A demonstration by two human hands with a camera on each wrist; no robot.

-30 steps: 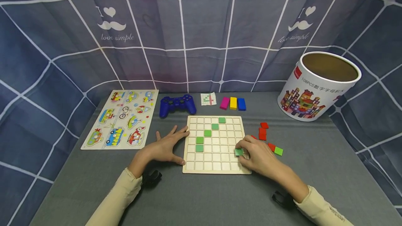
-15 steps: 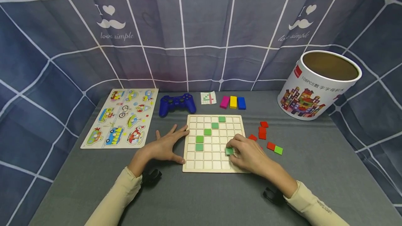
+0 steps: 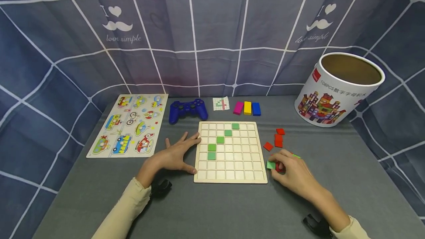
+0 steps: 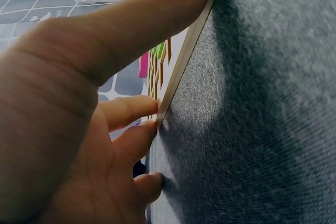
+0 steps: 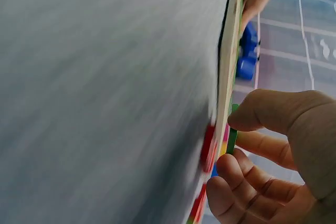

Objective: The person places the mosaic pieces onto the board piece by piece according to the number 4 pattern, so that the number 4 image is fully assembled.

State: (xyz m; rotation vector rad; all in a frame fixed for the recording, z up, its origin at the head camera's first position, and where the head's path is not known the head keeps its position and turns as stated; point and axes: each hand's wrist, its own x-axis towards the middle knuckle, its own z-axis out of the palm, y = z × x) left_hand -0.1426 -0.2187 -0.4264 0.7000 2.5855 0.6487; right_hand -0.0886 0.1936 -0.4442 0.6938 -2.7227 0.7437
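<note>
A wooden grid board [image 3: 230,179] lies flat on the table, with several green square tiles [image 3: 220,140] set in its cells in a stepped line. Along its left edge my left hand [image 3: 172,156] rests with fingers spread, the thumb and fingertips touching the rim. My right hand [image 3: 294,172] is just off the board's right edge and pinches a green tile [image 3: 270,165] between thumb and fingers. The right wrist view shows that green tile [image 5: 232,129] edge-on in the pinch. Red tiles [image 3: 278,141] lie beyond the right hand, and some are partly hidden under it.
At the back stand a blue game controller [image 3: 188,111], a small pattern card [image 3: 221,103], and magenta, yellow and blue blocks [image 3: 247,108]. A vehicle puzzle board [image 3: 129,125] lies on the left. On the right is a large white tub [image 3: 337,93].
My right hand, over the board's right part half a second ago, has moved right past its edge, still pinching the green tile. The left hand stays in place.
</note>
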